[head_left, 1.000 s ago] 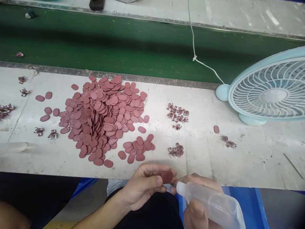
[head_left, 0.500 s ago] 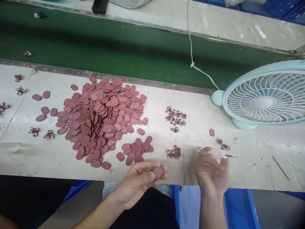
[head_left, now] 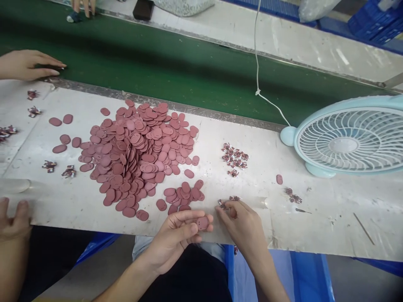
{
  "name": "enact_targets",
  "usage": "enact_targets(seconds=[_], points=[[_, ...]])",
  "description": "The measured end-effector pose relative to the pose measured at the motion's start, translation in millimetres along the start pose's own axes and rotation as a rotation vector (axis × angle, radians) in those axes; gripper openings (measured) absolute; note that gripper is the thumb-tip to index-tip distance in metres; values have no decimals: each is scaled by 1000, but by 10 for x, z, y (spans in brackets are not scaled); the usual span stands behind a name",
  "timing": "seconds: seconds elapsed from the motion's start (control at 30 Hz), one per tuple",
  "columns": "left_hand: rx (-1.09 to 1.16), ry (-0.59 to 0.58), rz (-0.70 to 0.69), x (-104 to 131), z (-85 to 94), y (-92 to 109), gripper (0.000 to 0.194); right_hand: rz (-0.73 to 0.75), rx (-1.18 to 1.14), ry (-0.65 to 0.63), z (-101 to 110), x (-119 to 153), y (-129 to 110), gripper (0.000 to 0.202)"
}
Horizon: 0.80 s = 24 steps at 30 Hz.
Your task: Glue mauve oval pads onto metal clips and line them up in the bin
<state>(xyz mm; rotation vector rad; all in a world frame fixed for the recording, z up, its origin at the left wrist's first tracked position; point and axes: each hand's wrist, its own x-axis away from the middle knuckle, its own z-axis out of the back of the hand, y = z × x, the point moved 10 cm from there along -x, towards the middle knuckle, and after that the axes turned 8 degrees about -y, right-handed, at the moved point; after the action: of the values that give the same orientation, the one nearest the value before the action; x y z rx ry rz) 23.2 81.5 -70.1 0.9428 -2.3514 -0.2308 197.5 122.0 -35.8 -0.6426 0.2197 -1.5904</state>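
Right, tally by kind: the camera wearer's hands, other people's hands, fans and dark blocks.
Wearer's hands: 2 (left hand, right hand)
Other people's hands: 3 (upper-left hand, lower-left hand, top-edge hand)
Fans: 1 (pale blue fan)
Dark blocks: 1 (dark block)
Total: 7

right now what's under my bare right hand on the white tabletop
Small brown-and-white figures show just past your bare right hand. The hand covers the white tabletop beneath, so whether more figures lie there can't be seen.
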Motion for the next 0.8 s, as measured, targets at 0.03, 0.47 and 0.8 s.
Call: enact_targets(seconds=[0.03, 0.47, 0.8], points=[[-5, -2, -1, -4, -6, 0, 24, -5, -21, 5, 16, 13, -6, 20], [-202, -93, -45, -85, -215, -27, 27, -46, -919, -285, -29, 483, -414, 21], [-258, -126, -7, -74, -211, -92, 19, -108, -736, -406, -36, 453, -352, 25]])
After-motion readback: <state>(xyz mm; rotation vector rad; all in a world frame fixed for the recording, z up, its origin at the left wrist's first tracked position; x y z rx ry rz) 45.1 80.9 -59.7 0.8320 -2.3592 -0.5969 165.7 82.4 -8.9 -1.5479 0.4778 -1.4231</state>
